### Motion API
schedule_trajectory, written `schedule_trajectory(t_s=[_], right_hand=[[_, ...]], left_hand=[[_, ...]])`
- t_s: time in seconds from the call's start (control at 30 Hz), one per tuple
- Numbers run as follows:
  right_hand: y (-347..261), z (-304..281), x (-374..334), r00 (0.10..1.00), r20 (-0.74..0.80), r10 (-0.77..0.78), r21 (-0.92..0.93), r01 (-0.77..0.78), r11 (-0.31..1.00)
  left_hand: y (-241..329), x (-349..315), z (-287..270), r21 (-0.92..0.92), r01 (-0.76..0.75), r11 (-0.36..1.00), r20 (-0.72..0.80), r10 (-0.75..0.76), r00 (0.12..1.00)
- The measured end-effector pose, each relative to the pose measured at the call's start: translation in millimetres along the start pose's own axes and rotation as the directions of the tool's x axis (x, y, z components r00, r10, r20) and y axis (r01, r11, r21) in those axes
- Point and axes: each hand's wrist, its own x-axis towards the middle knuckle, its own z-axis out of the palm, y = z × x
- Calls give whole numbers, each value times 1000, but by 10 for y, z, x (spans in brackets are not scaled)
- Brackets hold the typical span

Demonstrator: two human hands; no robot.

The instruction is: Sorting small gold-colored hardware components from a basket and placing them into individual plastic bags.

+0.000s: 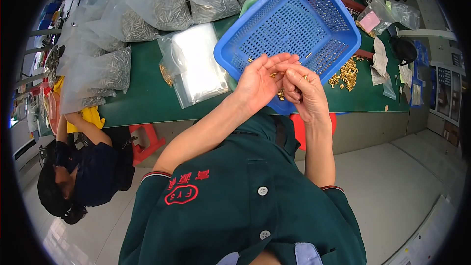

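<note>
My left hand (261,82) is cupped, palm turned up, over the near edge of a blue plastic basket (347,49). A few small brass-coloured metal parts show in its palm. My right hand (308,91) is beside it, thumb and fingers curled together, with a brass glint at the fingertips. The fingers of both hands meet or overlap, hiding part of what they hold. More brass parts (280,94) lie below the hands by the basket's near wall. To the right of the basket, a loose pile of brass parts (348,74) rests on the green table (152,99).
Clear plastic bags of grey metal parts (162,12) line the back and left. A stack of clear flat bags (196,64) lies left of the basket. At far left, a person (93,167) sits near a red stool (146,143). Another red stool (299,130) stands beneath the table.
</note>
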Motion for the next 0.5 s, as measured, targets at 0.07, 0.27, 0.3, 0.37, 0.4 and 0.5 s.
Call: schedule_trajectory(t_s=[0.07, 0.27, 0.3, 0.37, 0.4, 0.5], right_hand=[[-11, 19, 2, 1000, 5, 14, 31, -14, 999], [-41, 4, -16, 1000, -2, 27, 170, -26, 985], [-41, 2, -15, 1000, -1, 28, 170, -28, 985], [-51, -11, -22, 1000, -12, 12, 136, -10, 991], [-51, -22, -25, 1000, -14, 11, 136, -9, 991], [-30, -45, -19, 1000, -6, -5, 132, 5, 991]], left_hand=[[1, -8, 13, -9, -2, 1000, -1, 2, 1000], [-5, -9, 1, 2, -6, 1000, -7, 6, 1000], [-7, -12, -1, -7, -7, 1000, -10, 7, 1000], [-6, -8, 2, -19, -1, 1000, -6, 0, 1000], [-7, -8, 3, -32, 3, 999, -2, -3, 1000], [-7, -7, 10, -50, -1, 999, -1, 1, 1000]])
